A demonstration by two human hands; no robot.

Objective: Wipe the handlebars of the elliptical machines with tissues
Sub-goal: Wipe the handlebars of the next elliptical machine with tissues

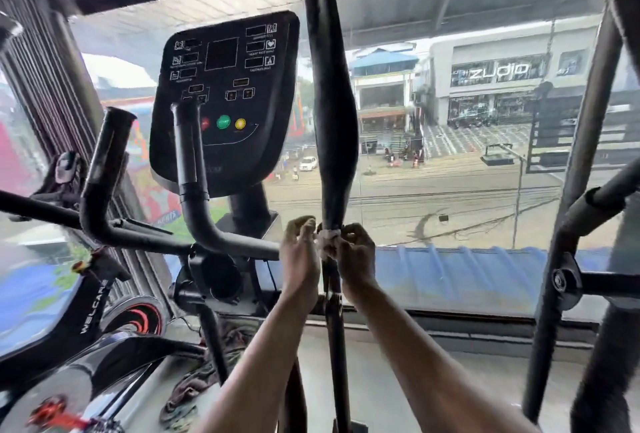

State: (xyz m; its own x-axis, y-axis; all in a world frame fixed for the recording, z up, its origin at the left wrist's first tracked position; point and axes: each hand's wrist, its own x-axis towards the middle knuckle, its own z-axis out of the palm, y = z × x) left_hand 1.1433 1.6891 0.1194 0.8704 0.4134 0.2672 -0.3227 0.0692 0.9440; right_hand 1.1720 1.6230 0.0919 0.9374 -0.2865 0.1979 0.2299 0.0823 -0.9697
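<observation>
Where the black foam grip of the tall upright handlebar (332, 103) tapers into its thin metal stem, both forearms reaching up from the bottom of the view and meeting at a small wad of white tissue (327, 240). Left hand (300, 252) just left of the stem, fingers curled, fingertips pinching the tissue's edge. Right hand (355, 252) on the stem's other side, fingers bent round the tissue and pressing it against the bar. Tissue crumpled and soft, wrapped about the stem right at the grip's lower end, between the two hands. Grip matte, swollen in the middle, narrowing at both ends. To the left, a flat black console (225, 100) with dark display windows and red, green and yellow round buttons, and in front of it two shorter curved foam-covered bars (188, 169). Behind everything, a large window pane (450, 190) looking onto a street. Low on the floor at left, a rumpled dark cloth (204, 373).
</observation>
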